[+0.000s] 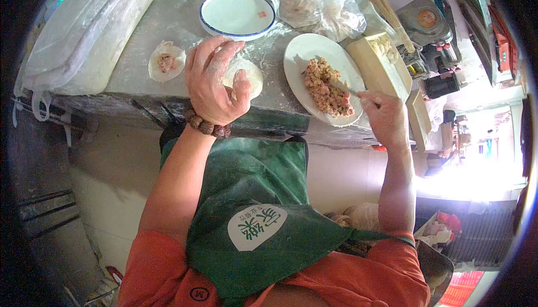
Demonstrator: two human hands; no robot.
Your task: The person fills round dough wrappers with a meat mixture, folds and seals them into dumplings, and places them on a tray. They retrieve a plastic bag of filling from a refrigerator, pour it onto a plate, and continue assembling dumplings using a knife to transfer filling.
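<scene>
My left hand [214, 80], floury and with a bead bracelet at the wrist, is curved over a round dough wrapper [254, 78] on the floured worktop. Its thumb and fingers are apart, and whether they touch the dough is hidden. My right hand [383, 113] grips the handle of a thin filling spatula [342, 87], whose far end is in the minced meat filling [323, 86]. That filling sits on a white oval plate [299, 54]. To the left lies another wrapper [172, 73] with a dab of filling [166, 62] at its middle.
A blue-rimmed white enamel bowl [237, 10] stands behind my left hand. Beyond the plate are a clear plastic bag [319, 4], a pale rectangular container [370, 67], a straw brush [382, 6] and a scale-like device [424, 19]. Plastic sheeting [92, 33] covers the left side.
</scene>
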